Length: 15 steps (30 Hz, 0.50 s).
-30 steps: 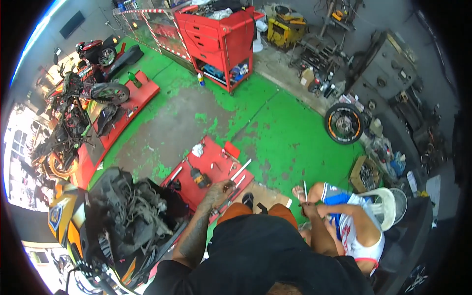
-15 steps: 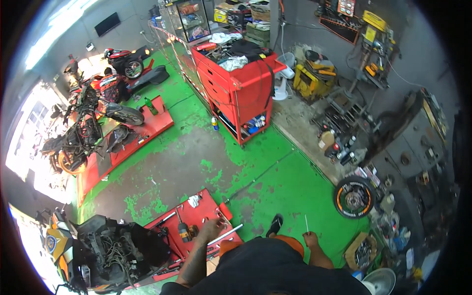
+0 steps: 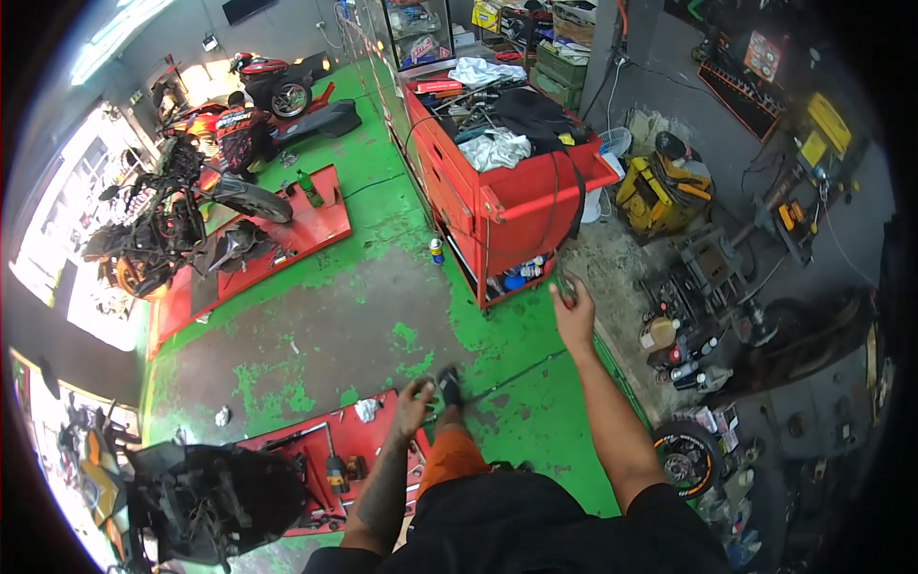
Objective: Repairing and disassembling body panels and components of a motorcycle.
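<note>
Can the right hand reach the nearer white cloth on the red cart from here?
Probably not: the right hand looks short of the red cart, though the nearer white cloth lies uncovered on top.

And here's the green floor (image 3: 535, 411), its paint worn to a broad grey patch (image 3: 335, 316) left of centre! Daylight blazes through the window side (image 3: 72, 206) at the left, a light strip (image 3: 124, 38) glowing upper left. Grey wall (image 3: 296, 48) along the top, a glass cabinet (image 3: 418, 43) against it, the red tool cart (image 3: 531, 225) just below, bare concrete (image 3: 607, 273) to its right.
</note>
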Each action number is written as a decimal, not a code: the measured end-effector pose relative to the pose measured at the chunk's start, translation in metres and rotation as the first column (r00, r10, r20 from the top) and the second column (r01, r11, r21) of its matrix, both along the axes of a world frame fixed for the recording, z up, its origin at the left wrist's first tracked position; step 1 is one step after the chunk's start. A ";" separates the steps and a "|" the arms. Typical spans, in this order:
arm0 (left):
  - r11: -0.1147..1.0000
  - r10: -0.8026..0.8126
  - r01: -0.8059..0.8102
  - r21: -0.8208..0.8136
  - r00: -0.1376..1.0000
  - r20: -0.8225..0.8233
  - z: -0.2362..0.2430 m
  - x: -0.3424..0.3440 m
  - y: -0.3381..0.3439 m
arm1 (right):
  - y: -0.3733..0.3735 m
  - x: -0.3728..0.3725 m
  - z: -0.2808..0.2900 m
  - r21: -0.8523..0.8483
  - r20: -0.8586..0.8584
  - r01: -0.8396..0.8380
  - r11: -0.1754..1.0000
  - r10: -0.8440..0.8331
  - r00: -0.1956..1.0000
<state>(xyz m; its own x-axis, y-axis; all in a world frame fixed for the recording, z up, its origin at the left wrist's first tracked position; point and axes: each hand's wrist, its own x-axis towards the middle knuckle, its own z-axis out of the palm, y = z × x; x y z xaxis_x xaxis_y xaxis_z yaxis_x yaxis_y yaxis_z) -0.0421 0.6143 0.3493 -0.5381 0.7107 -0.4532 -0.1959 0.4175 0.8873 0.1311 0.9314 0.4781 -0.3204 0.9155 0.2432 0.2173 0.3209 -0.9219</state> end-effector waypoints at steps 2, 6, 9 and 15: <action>0.961 0.227 -0.261 0.094 0.934 0.276 -0.015 -0.054 0.056 | 0.032 -0.055 0.021 0.024 -0.127 -0.021 1.000 0.024 0.992; 0.904 0.347 -0.412 0.111 0.861 0.372 -0.076 -0.185 0.173 | 0.103 -0.148 0.045 -0.064 -0.288 -0.182 0.981 0.157 0.945; 0.875 0.409 -0.480 0.058 0.800 0.440 -0.133 -0.261 0.252 | 0.150 -0.215 0.035 0.075 -0.311 -0.232 0.970 0.244 0.919; 0.896 0.369 -0.429 0.113 0.862 0.347 -0.217 -0.392 0.397 | 0.172 -0.249 -0.007 -0.012 -0.203 0.031 0.999 -0.032 0.979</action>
<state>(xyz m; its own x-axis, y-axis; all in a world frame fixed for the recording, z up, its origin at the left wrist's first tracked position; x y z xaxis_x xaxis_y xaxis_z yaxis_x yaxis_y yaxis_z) -0.4342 1.0117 0.1322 -0.6467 0.5498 -0.5287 -0.5872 0.0836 0.8051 -0.1174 1.1033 0.4712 -0.2359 0.9268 0.2924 0.0347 0.3087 -0.9505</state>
